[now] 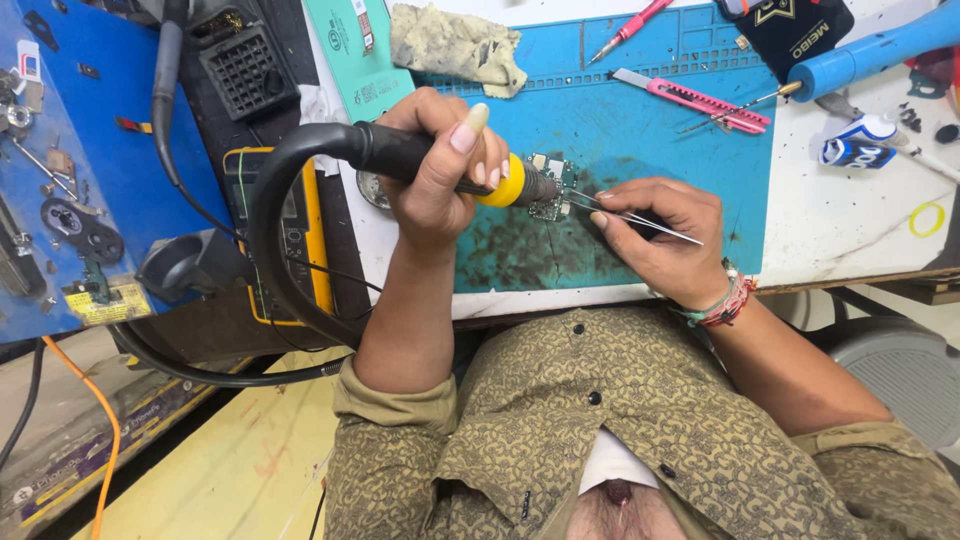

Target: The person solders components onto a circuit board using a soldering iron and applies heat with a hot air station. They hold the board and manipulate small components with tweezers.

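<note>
Hot-air handle point(450, 165) horiz., nozzle twd right, at board point(553, 190).

- White tabletop point(850, 225), stained, carries a blue work mat point(640, 110), scorched dark near its front edge.
- On the mat: small circuit board point(551, 186), pink utility knife point(690, 98), pink pen point(630, 28), crumpled rag point(455, 45).
- Off the mat, right: yellow rubber band point(927, 218), blue-and-white tube point(860, 150).
- Left: yellow multimeter point(285, 235).

Circuit board point(551, 186) on mat point(640, 110), between hands.
</note>
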